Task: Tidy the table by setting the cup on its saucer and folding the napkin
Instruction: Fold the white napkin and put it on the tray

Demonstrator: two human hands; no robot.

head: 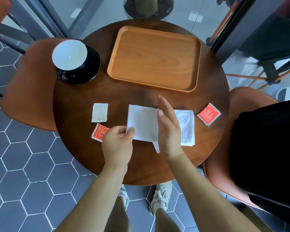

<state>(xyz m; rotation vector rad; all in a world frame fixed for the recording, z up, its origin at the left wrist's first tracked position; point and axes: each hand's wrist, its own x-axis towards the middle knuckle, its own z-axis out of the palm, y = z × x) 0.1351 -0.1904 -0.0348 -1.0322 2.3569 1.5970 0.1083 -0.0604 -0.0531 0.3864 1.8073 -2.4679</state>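
A white napkin [143, 123] lies partly folded near the front of the round wooden table [124, 164]. My left hand [118, 144] pinches its lower left corner. My right hand [168, 128] stands on edge with flat fingers against the napkin's right side, holding nothing. A second white folded napkin [187, 128] lies just right of that hand. At the table's far left the white-lined cup [69, 54] stands on its black saucer [90, 67].
A wooden tray [155, 57] lies at the back of the table. One white sachet [99, 113] and two red sachets [99, 132] [208, 114] lie around the napkin. Orange chairs [28, 84] flank the table; a dark bag [264, 148] sits on the right one.
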